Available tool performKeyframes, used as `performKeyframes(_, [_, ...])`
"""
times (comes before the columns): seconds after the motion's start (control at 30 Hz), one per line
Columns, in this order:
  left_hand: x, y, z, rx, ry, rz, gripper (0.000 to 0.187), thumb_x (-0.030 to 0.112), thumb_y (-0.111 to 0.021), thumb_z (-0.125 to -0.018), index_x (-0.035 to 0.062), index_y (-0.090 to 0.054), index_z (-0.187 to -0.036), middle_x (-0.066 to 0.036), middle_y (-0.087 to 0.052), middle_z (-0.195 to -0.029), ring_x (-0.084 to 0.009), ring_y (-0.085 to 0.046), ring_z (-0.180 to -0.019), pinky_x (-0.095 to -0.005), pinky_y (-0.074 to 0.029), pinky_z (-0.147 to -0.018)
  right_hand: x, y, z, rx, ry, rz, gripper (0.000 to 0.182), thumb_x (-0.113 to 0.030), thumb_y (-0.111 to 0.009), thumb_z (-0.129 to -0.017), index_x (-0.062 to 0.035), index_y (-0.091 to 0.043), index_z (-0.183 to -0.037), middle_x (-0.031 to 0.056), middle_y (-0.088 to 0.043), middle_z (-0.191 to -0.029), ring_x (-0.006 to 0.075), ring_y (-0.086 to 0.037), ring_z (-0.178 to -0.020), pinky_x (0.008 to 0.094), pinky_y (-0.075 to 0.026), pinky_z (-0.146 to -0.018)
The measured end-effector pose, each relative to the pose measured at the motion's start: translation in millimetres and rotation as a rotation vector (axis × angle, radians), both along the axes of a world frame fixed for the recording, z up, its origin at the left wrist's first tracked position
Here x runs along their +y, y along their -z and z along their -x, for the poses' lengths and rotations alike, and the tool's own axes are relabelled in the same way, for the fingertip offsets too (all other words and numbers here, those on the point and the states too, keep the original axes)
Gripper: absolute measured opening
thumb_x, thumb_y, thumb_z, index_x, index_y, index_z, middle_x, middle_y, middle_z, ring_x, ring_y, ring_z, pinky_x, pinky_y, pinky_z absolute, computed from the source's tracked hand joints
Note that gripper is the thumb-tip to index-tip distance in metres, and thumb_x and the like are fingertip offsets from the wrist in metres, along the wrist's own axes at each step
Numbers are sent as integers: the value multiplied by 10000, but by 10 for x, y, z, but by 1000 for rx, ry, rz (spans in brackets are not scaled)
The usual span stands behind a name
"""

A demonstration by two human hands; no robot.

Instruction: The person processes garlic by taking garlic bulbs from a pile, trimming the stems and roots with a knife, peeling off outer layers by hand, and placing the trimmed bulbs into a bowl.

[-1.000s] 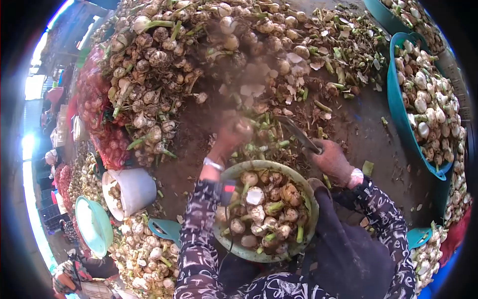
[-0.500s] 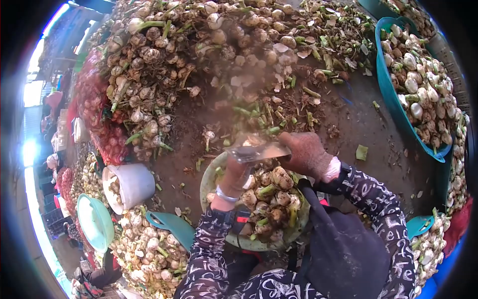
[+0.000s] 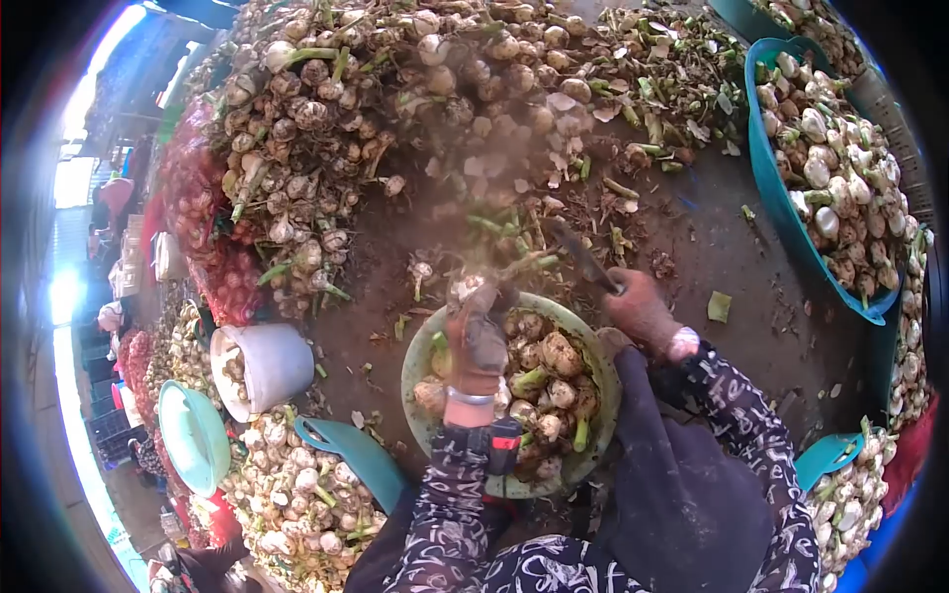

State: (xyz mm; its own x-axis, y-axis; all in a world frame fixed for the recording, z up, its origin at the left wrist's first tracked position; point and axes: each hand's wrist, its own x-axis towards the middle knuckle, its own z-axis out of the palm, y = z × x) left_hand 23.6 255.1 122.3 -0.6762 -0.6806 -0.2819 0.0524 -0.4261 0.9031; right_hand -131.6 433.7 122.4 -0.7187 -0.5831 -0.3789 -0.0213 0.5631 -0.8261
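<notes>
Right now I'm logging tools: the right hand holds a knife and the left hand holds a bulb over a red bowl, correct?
Not quite: the bowl is pale green, not red, as the head view shows. The right hand does hold the knife, and the left hand holds a bulb over it.

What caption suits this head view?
Left hand holds a bulb over a full bowl; right hand grips a knife.

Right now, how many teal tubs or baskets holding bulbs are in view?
4, perhaps more beyond the frame: one large tub at right, one cut off at the top right corner, one at lower left beside the person's left arm, one at lower right.
</notes>
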Motion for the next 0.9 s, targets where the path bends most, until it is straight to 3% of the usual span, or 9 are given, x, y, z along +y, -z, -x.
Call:
performKeyframes(0.07, [107,78,98,85,-161,-140,219,72,-576,-891,17,-594,-1103,-82,-632,-1022,-168,-627,-900,-264,-528,-757,-132,79,-25,91,-47,-64,288,-308,-623,-799,-46,-664,-912,214,-645,-810,363,-637,-782,412,-485,-694])
performKeyframes(0.2, [164,17,234,-248,53,1066,205,54,-540,-910,-6,-597,-1098,-81,-629,-998,-161,-605,-851,-263,-502,-791,-347,-856,17,102,138,403,304,-327,-630,-798,-27,-632,-850,190,-642,-754,350,-635,-747,423,-474,-663])
performKeyframes(0.27, [266,-129,303,-336,40,950,190,65,-538,-912,2,-604,-1078,-75,-631,-975,-170,-611,-857,-271,-507,-792,-295,-428,-67,118,40,432,308,-308,-627,-790,-24,-643,-907,213,-650,-787,374,-638,-786,437,-489,-684])
performKeyframes(0.33, [340,-459,423,192,-316,-331,184,96,-556,-901,16,-609,-1058,-73,-634,-968,-178,-618,-853,-279,-515,-787,-158,316,-42,205,-369,-236,316,-270,-614,-783,-15,-648,-967,245,-648,-821,390,-639,-830,435,-508,-718])
performKeyframes(0.4, [310,-478,298,102,-368,-302,199,157,-580,-892,34,-613,-1044,-72,-636,-943,-182,-624,-833,-287,-522,-777,92,205,-48,82,-169,-227,339,-264,-592,-778,-22,-653,-1008,258,-646,-881,393,-632,-881,442,-504,-787])
performKeyframes(0.47, [282,-435,41,51,-125,-143,217,186,-589,-883,25,-608,-1028,-71,-630,-918,-172,-616,-826,-296,-522,-773,154,166,15,13,-146,-207,349,-281,-585,-772,-32,-661,-1005,241,-649,-916,386,-628,-897,445,-493,-813])
performKeyframes(0.63, [-464,-845,-324,-457,1144,372,550,221,-768,-716,92,-537,-1199,-85,-631,-979,-164,-598,-906,-307,-495,-827,113,88,105,0,-202,-310,359,-263,-582,-753,-57,-664,-1035,219,-657,-913,379,-627,-904,442,-488,-822])
performKeyframes(0.77, [-1305,70,-248,-779,188,629,546,158,-785,-703,47,-568,-1192,-60,-657,-995,-145,-606,-869,-278,-511,-740,-19,245,74,-35,-207,-274,371,-261,-568,-760,-54,-655,-1056,233,-654,-912,379,-628,-898,441,-485,-820])
performKeyframes(0.9, [-1782,671,-42,-894,408,923,468,284,-697,-745,96,-567,-1154,-196,-630,-1017,-309,-612,-942,-373,-487,-801,-50,375,-4,42,-220,-235,399,-281,-569,-776,-37,-637,-1084,226,-662,-905,366,-640,-864,427,-491,-794])
